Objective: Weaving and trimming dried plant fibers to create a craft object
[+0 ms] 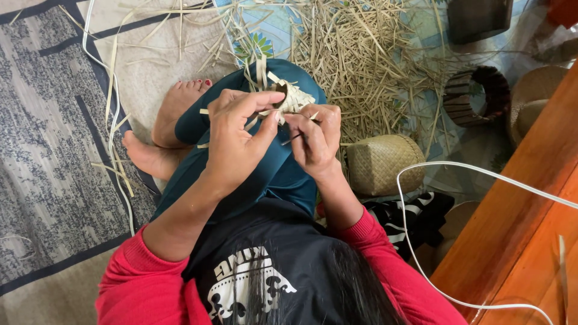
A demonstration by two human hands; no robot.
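Observation:
I sit cross-legged on the floor with a small half-woven piece of pale palm strips (293,96) held over my knee. My left hand (236,135) pinches its near edge between thumb and fingers. My right hand (316,137) grips a thin dark pointed tool (293,138) against the piece's right side, with loose strip ends sticking up behind. My teal-trousered legs and bare feet (158,129) lie beneath.
A heap of cut pale strips (361,54) covers the mat ahead. A finished small woven basket (384,162) lies right of my knee. A dark woven ring (477,95) sits farther right, beside a brown wooden surface (530,198). A white cord (421,180) loops nearby.

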